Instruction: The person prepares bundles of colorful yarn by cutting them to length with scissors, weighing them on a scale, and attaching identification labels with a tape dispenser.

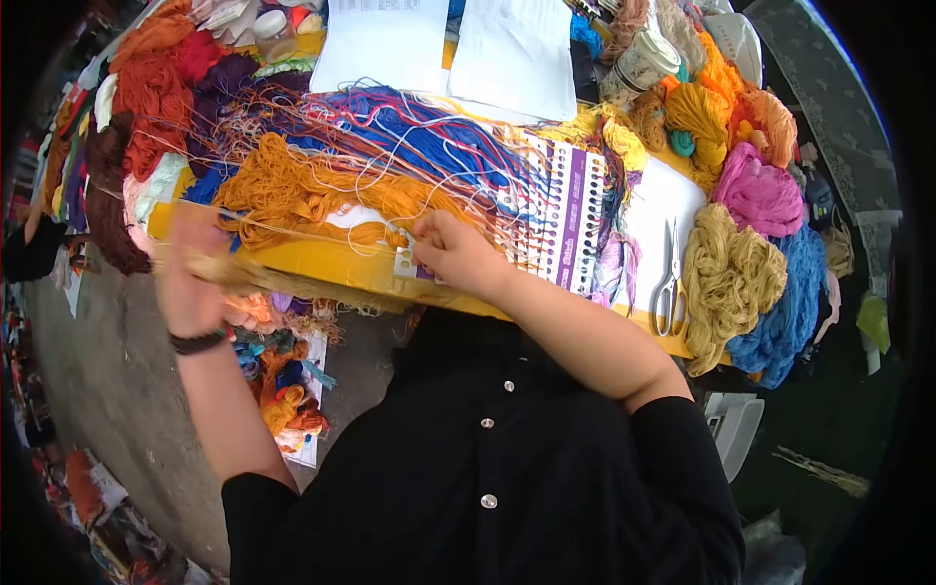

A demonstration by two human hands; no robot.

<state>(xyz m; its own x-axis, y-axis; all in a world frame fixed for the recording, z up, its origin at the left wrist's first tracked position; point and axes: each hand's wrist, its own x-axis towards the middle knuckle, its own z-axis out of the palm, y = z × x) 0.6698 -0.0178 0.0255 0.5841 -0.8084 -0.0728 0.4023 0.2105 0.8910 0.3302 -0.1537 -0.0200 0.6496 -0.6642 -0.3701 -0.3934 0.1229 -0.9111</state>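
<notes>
My right hand (pixel 450 255) is closed in a pinch at the near edge of the yellow table, at a small white card with holes (pixel 405 261). A thin strand of thread (pixel 312 234) runs to it from the left. My left hand (pixel 192 273), with a dark band at the wrist, is raised at the table's left end. It is smeared by motion, so its fingers cannot be made out. Beside it, a tan bundle of strands (pixel 263 281) stretches along the table edge. Behind both hands lies a loose heap of orange thread (pixel 283 195).
Blue and mixed threads (pixel 390 127) run to a purple-and-white punched card (pixel 570 214). Scissors (pixel 671 283) lie at the right beside tan yarn (pixel 731 263). Printed sheets (pixel 380 44) and a paper cup (pixel 648 60) are at the back. Red yarn (pixel 151 107) is piled far left.
</notes>
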